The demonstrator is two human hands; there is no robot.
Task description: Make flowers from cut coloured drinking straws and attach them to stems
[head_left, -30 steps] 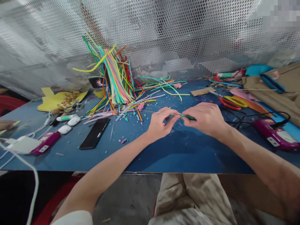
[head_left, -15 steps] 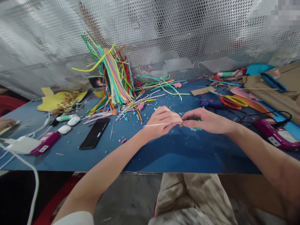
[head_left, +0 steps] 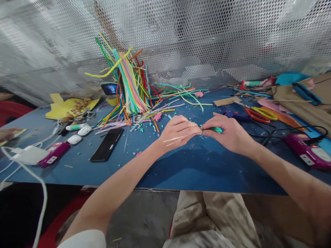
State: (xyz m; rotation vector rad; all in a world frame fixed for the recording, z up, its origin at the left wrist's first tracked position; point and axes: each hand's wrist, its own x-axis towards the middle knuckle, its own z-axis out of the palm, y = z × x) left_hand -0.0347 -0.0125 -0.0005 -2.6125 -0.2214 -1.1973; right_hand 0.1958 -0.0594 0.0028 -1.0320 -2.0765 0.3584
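Note:
Over the middle of the blue table (head_left: 181,172), my left hand (head_left: 179,133) is closed, its thumb and fingers pinching thin pale wires (head_left: 174,139) that stick out toward the wrist. My right hand (head_left: 229,132) meets it fingertip to fingertip, closed in a pinch. A teal-green tuft (head_left: 217,130) shows between the right thumb and fingers; where it joins the wires is hidden by the fingertips. Small teal and pink clippings are scattered around both hands.
Behind my left hand stands a bundle of coloured pipe cleaners (head_left: 131,86). A phone (head_left: 106,144), a purple power strip (head_left: 55,154) and white cables lie left. Scissors (head_left: 258,113), a glue gun (head_left: 232,113) and another purple power strip (head_left: 309,150) lie right. Another person's hand (head_left: 9,134) is at far left.
The right fingers have shifted, and more of the teal-green tuft shows between them. The pale wires in my left hand now spread apart slightly. The view has swung a little left.

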